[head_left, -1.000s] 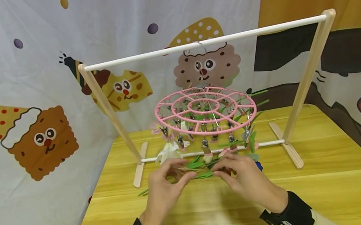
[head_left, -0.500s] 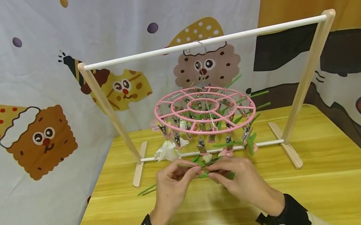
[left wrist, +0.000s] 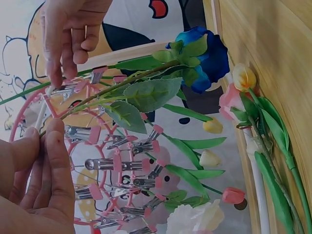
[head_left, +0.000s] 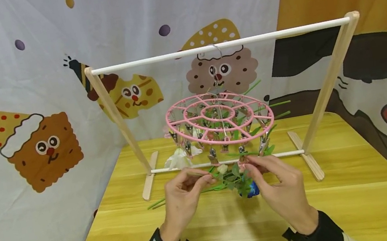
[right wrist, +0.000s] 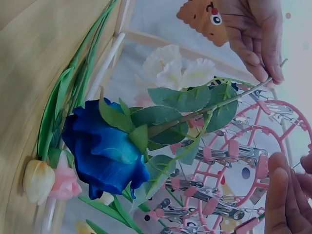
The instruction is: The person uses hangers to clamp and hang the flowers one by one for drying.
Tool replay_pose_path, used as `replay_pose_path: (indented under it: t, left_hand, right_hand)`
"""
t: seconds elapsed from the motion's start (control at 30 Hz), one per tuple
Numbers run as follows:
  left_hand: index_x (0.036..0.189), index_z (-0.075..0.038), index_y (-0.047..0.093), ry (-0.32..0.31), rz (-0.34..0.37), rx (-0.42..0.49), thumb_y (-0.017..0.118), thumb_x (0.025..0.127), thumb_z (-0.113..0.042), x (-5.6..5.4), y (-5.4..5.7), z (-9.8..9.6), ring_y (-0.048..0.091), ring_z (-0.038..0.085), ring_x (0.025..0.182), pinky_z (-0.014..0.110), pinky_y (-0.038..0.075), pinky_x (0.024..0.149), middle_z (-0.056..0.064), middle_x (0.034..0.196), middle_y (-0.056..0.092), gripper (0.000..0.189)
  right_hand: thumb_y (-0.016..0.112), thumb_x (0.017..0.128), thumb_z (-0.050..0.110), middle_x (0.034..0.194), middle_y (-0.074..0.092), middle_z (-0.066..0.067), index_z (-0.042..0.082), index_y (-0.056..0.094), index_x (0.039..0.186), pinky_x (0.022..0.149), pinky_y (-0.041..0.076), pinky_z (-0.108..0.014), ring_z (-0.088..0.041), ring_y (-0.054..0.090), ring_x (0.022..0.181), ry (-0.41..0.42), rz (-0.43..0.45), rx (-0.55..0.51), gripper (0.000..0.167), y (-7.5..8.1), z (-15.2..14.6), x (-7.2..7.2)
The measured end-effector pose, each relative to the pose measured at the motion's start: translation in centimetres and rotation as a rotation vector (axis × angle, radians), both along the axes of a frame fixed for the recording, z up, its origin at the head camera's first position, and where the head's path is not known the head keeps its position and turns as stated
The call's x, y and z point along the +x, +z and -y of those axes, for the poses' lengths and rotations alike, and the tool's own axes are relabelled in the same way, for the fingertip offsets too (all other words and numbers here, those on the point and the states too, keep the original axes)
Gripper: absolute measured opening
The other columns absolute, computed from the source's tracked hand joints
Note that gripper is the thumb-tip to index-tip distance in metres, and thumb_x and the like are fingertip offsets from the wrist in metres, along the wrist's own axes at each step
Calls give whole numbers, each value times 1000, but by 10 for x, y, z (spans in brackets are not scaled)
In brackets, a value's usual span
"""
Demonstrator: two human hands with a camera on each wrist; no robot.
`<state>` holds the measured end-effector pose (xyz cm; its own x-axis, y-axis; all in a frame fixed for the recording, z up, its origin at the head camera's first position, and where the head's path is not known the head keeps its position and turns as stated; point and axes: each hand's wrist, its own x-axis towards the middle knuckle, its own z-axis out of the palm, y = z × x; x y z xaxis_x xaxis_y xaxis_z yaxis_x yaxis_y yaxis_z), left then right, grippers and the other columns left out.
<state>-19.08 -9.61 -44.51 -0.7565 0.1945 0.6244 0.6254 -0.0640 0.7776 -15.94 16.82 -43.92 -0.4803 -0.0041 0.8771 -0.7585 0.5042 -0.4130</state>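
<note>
My left hand pinches the thin stem of a blue artificial rose near its end. The bloom points right and down in the head view, partly behind leaves. At the front of the pink round clip hanger, my right hand has its fingertips right beside a hanging metal clip. Those fingers are only slightly bent; any grip on the clip does not show. Several flowers hang from other clips, among them a white tulip and a large white flower.
A pale wooden rack carries the hanger from its white top bar. On the table lie a yellow-white tulip and a pink rose, stems pointing left. A cartoon-printed curtain hangs behind.
Both hands were together at the stem. My right hand has moved right and up to the clip, while the left stays with the stem. The blue bloom has come into clear view.
</note>
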Motion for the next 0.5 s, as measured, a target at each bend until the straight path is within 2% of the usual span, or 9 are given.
replay_pose_path:
  t: [0.23,0.37,0.5]
  left_hand:
    - [117,2,81,-8,-18,18,80,107,6,0,1,-2,88,9,94,42,75,80,25,103,88,11]
    - [118,1,82,-4,-22,16,80,107,5,0,1,-3,88,11,94,42,75,80,23,104,88,12]
    - [118,3,81,13,-31,-2,81,106,4,0,2,-4,89,14,92,32,73,71,22,103,88,11]
  right_hand:
    - [87,87,-22,113,85,-21,-7,83,132,89,61,-8,-21,78,85,-87,-17,-14,48,-1,2,2]
    - [87,92,-17,117,86,-21,-5,83,135,86,60,-8,-19,79,83,-117,43,-10,45,0,2,2]
    - [87,98,-10,120,88,-17,0,82,142,86,60,-6,-14,82,85,-115,133,-3,45,3,2,2]
